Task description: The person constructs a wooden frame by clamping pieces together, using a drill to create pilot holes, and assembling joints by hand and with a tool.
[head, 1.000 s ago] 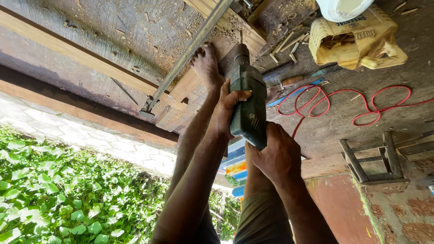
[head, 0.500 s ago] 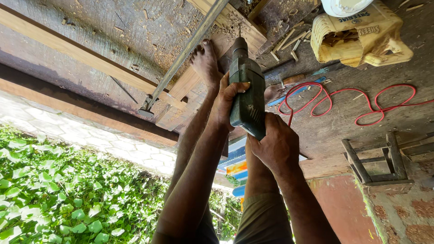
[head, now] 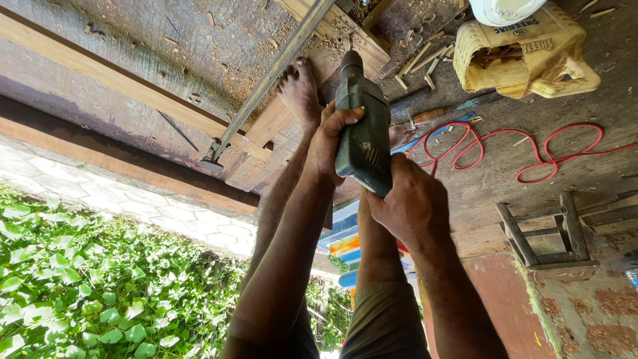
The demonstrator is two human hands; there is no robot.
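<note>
I hold a dark green power drill (head: 362,143) in both hands, its bit end pointing down at a wooden plank (head: 266,129) on the floor. My left hand (head: 327,143) wraps the drill's body. My right hand (head: 407,207) grips the rear handle. My bare foot (head: 300,90) rests on the plank just beside the drill's tip. The bit's contact point is hidden behind the drill.
A long metal bar (head: 266,73) lies across the sawdust-covered boards. A red cable (head: 531,153) loops on the floor by a yellow sack (head: 525,53) of wood scraps. A small wooden stool (head: 551,233) stands at right, and green leafy plants (head: 86,292) fill the lower left.
Both hands keep their grip on the drill, which stays almost in place over the plank. The view has shifted only slightly.
</note>
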